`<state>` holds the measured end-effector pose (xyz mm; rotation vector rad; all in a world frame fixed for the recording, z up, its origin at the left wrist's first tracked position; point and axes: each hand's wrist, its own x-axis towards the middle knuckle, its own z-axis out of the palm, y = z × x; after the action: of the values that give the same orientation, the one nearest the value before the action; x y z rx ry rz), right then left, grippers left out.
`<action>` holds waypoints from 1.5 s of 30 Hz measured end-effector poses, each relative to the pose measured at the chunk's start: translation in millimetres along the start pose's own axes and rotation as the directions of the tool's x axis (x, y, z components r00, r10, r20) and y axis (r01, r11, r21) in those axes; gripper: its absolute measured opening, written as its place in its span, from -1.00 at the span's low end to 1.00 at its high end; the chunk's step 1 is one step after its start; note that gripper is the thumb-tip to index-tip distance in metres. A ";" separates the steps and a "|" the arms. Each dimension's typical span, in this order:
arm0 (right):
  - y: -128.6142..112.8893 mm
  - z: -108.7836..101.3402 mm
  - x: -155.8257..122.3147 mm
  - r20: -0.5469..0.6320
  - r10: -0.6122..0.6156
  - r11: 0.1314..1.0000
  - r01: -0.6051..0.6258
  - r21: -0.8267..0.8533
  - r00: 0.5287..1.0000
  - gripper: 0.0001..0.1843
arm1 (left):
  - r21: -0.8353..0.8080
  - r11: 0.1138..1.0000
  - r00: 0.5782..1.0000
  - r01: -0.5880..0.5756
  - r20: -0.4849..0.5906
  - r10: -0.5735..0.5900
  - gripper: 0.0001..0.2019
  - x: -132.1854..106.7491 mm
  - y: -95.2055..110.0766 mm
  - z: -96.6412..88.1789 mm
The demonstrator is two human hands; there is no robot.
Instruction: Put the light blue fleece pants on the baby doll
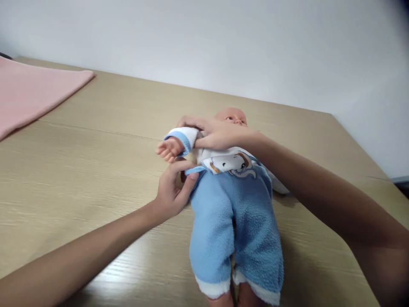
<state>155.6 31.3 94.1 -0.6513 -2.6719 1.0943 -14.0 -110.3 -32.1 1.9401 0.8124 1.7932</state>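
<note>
A baby doll (230,114) lies on its back with its head toward the wall. It wears blue fleece overalls (212,221) with white cuffs and an animal face on the bib, over a white top. My left hand (174,187) pinches the blue edge of the overalls at the doll's side. Reaching across the chest, my right hand (217,133) is closed around the doll's white sleeve (188,136), which has a blue cuff. The doll's small hand (170,149) sticks out of that cuff. My right hand and forearm hide part of the face and chest.
The doll rests on a light wooden table (96,170). A folded pink cloth (35,89) lies at the far left. Behind the table's back edge stands a pale wall (191,47).
</note>
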 end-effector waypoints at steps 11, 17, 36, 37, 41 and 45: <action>16.4 13.5 -27.7 -0.085 0.059 0.996 -0.053 0.065 0.995 -0.70 | -0.089 0.996 0.982 0.007 -0.189 -0.024 -0.88 -7.0 0.4 8.1; 13.6 17.2 -27.8 -0.033 0.075 0.997 -0.074 0.008 0.997 -0.70 | -0.047 0.994 0.969 0.101 -0.223 -0.109 -0.86 0.4 14.4 12.1; 27.5 7.8 -26.4 0.023 -0.052 0.979 0.047 0.197 0.998 -0.69 | -0.368 0.676 0.731 0.639 0.017 -0.682 -0.62 29.7 -23.2 1.0; 25.5 5.4 -27.0 0.034 -0.013 0.971 0.005 0.238 0.999 -0.72 | -0.375 0.672 0.730 0.639 0.020 -0.683 -0.62 29.9 -22.8 1.2; 3.0 8.1 -28.5 -0.015 0.244 0.936 -0.231 0.267 0.970 -0.69 | -0.409 0.635 0.708 0.655 0.040 -0.705 -0.57 33.7 -18.8 1.6; -26.6 26.4 -27.3 -0.241 0.399 0.907 -0.420 -0.040 0.885 -0.72 | -0.449 0.550 0.639 0.704 0.063 -0.767 -0.45 37.4 -19.7 1.1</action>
<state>162.6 -14.6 93.9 -1.3230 -2.4545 0.9153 -15.3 -71.3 -15.8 0.9350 0.9732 1.3960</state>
